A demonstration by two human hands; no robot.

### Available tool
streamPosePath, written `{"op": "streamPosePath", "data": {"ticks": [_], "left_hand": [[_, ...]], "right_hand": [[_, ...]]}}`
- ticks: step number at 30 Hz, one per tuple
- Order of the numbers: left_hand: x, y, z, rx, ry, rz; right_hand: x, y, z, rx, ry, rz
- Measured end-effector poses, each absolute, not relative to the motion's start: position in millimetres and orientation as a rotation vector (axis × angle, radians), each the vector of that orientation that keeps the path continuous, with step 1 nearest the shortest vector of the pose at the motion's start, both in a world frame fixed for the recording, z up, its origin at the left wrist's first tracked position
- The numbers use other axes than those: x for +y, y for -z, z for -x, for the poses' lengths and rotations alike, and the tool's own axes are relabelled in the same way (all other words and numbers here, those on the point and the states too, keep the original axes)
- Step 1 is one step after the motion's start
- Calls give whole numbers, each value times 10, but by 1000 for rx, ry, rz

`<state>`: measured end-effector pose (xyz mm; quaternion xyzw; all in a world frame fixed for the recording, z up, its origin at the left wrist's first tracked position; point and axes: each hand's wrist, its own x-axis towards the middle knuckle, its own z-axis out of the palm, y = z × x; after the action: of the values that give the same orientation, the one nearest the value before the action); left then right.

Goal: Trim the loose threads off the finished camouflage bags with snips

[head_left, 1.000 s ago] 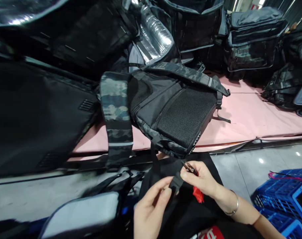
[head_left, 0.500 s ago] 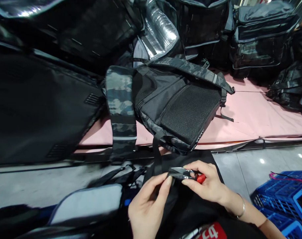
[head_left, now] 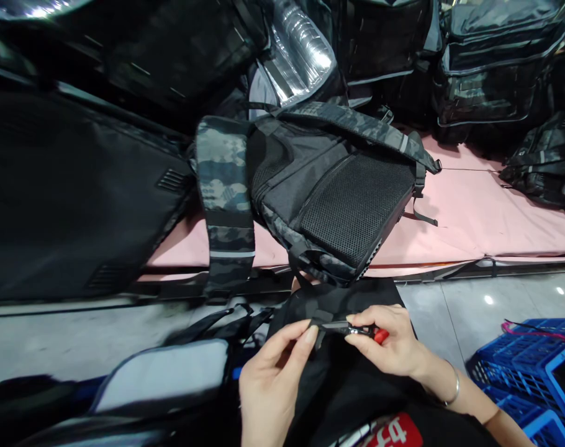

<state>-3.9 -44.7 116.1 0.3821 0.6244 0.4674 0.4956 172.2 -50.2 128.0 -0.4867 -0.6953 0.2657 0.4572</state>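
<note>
A black and grey camouflage backpack [head_left: 357, 198] lies on a pink-covered table [head_left: 469, 217], its mesh back panel facing up and one wide strap [head_left: 225, 180] hanging over the edge. A black webbing strap [head_left: 303, 279] runs down from it toward my lap. My left hand [head_left: 275, 379] pinches the end of this dark webbing between thumb and fingertips. In my right hand [head_left: 387, 338] are small thread snips [head_left: 369, 330] with a red part at the rear, their blades pointing left at the webbing by my left fingertips.
Large black bags [head_left: 77, 192] fill the left side, and more bags [head_left: 490, 74] stand along the back of the table. Blue plastic crates [head_left: 510, 354] are on the tiled floor at the lower right. A grey padded panel [head_left: 164, 379] lies at the lower left.
The snips' blades look closer together and lie against the webbing. My right hand has moved slightly down and right; the webbing end now shows more above my left fingertips.
</note>
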Motion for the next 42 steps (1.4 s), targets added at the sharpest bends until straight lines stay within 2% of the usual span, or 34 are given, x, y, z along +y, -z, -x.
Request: {"op": "streamPosePath", "data": {"ticks": [9, 13, 19, 31, 38, 42], "left_hand": [[-460, -1134, 38, 1431, -1148, -901], [-399, -1217, -8, 1331, -1137, -714], [-330, -1304, -49, 1256, -1177, -524], [-385, -1264, -83, 1245, -1169, -484], [-414, -1209, -109, 1253, -1163, -526], [-433, -1301, -103, 936, -939, -298]], "right_hand": [[-423, -1249, -1642, -1717, -643, 1186], [-423, -1194, -1662, -1652, -572, 1198], [-494, -1194, -1717, -1599, -720, 1263], [-457, -1153, -1694, -1632, -591, 1147], [-452, -1225, -1694, -1670, -668, 1189], [-418, -1191, -1696, -1453, -867, 1156]]}}
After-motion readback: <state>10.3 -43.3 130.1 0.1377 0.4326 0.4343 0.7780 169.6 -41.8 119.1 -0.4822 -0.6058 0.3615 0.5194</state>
